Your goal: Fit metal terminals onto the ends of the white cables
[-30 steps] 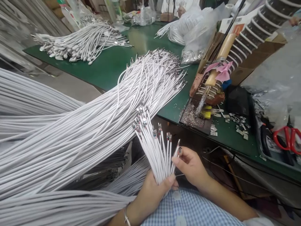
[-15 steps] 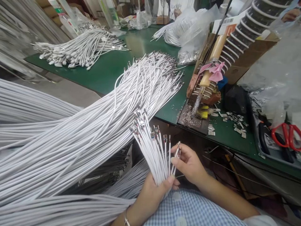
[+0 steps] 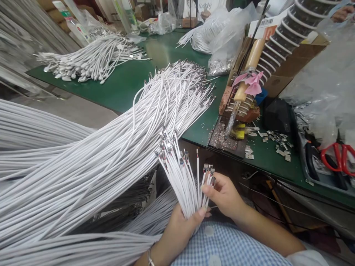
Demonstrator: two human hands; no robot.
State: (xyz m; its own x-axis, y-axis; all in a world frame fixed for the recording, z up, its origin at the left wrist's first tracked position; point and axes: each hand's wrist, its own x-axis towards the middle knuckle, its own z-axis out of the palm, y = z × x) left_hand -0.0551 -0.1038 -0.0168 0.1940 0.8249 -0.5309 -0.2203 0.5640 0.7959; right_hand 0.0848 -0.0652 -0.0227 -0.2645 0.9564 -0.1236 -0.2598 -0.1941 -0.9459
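Observation:
My left hand (image 3: 184,225) is wrapped round a bunch of white cables (image 3: 181,188) whose ends carry small metal connectors. The cables fan out above my thumb. At the bunch's right side, my right hand (image 3: 223,190) pinches a few of the cables (image 3: 206,181) just below their connectors, apart from the rest. One cable (image 3: 198,166) stands upright between the two groups. Behind the bunch, a thick pile of long white cables (image 3: 144,122) stretches from the left onto the green table (image 3: 191,133), connector ends at the far side.
A soldering iron with a wooden handle (image 3: 245,88) leans over a dark plate (image 3: 222,142). Loose metal connectors (image 3: 277,142) lie beside it. On the right, a tray (image 3: 307,173) holds red-handled scissors (image 3: 335,159). Another cable heap (image 3: 91,59) sits at the back left.
More cables are now gathered in my right hand at the right of the bunch. Their connectors stand higher than before. My left hand keeps its hold.

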